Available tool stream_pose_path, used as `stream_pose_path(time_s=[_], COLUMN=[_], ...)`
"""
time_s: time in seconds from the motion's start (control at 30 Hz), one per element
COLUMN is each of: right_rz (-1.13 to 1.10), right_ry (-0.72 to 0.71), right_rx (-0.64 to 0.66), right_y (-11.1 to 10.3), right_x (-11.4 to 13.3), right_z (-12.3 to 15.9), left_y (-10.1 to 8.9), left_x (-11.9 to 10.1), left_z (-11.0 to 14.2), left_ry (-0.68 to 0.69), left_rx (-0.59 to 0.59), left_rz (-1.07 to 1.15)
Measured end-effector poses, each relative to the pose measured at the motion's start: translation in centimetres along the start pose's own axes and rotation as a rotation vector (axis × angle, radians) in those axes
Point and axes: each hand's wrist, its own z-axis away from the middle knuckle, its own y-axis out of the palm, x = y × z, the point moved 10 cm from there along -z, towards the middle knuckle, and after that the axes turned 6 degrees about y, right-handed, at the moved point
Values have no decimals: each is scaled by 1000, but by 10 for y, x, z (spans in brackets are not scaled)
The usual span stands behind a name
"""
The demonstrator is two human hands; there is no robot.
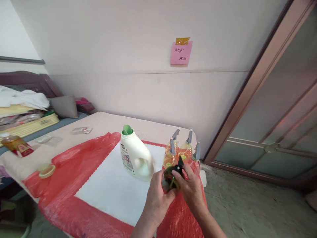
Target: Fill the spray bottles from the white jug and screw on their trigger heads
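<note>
A small dark bottle (170, 174) with a black spray or pump top is between my hands at the right side of the table. My left hand (159, 190) is wrapped round its left side and underside. At the right, the fingers of my right hand (192, 185) close on the bottle just below the black top. Right behind it stand several see-through bottles (186, 151) with grey trigger heads and orange printing. To the left, a big white detergent jug (135, 155) stands upright, with a green piece in its neck.
Under the jug lies a white sheet (111, 188) on red plastic (81, 158), which covers part of the table. A yellowish lid (47, 171) and a bottle of amber liquid (17, 145) are at the left. A pink note (181, 53) is taped to the wall.
</note>
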Motion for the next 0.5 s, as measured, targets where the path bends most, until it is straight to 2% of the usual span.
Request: stream_pose_path(time_s=[0.1, 0.2, 0.3, 0.37, 0.5], right_rz=[-113, -235, -339, -456, -822], right_ry=[2, 48, 127, 249, 647], right_rx=[118, 177, 185, 252, 648], right_y=[14, 20, 16, 22, 70], right_x=[13, 16, 9, -1, -16], right_z=[21, 29, 28, 30, 60], left_y=[6, 3, -8, -17, -37], left_x=[-9, -6, -5, -6, -8], left_z=[2, 3, 5, 6, 5], left_ry=[81, 30, -43, -69, -66], left_rx=[5, -2, 6, 8, -8], left_rz=[-43, -79, 60, 235, 401])
